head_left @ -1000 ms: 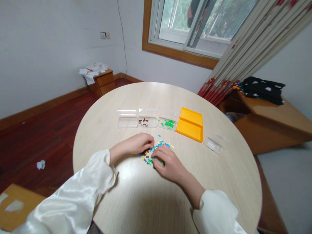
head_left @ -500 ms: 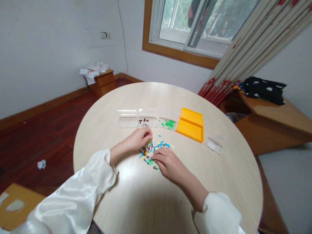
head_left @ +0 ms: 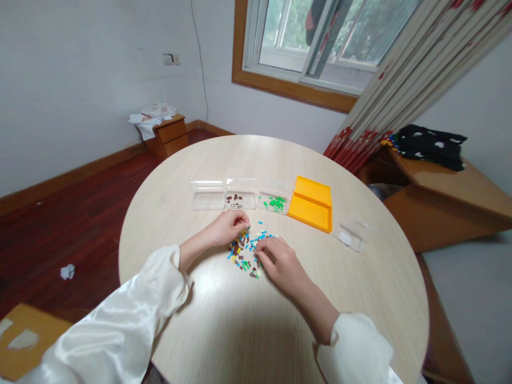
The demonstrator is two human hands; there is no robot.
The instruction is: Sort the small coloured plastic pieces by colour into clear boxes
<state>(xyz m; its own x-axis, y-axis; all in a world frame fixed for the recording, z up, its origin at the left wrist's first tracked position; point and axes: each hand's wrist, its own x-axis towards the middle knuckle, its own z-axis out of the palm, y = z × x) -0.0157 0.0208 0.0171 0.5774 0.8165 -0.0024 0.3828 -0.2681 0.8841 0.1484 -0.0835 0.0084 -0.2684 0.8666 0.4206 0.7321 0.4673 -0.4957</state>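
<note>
A heap of small flat toy bricks [head_left: 242, 249] in brown, blue, yellow and green lies spread on the round table. My left hand [head_left: 229, 226] hovers over the heap's far left side, fingers closed in a pinch; a speck of green shows at the fingertips, too small to name surely. On the heap's right side, my right hand [head_left: 280, 261] has its thumb and fingers pinched together above the bricks, and whatever they hold is hidden. Beyond the hands stand a clear box [head_left: 240, 207] with brown bricks and a clear box [head_left: 260, 207] with green ones.
To the left of those stands another clear box [head_left: 208, 208], its lid up. An opened yellow case [head_left: 311, 211] and a small clear box [head_left: 349, 238] are on the right of the round table [head_left: 360, 298]. One blue brick [head_left: 260, 223] lies apart, beyond the heap.
My right hand has shifted slightly right and away from me, uncovering brown and green bricks in the heap's middle. My left hand stays almost where it was, still pinched.
</note>
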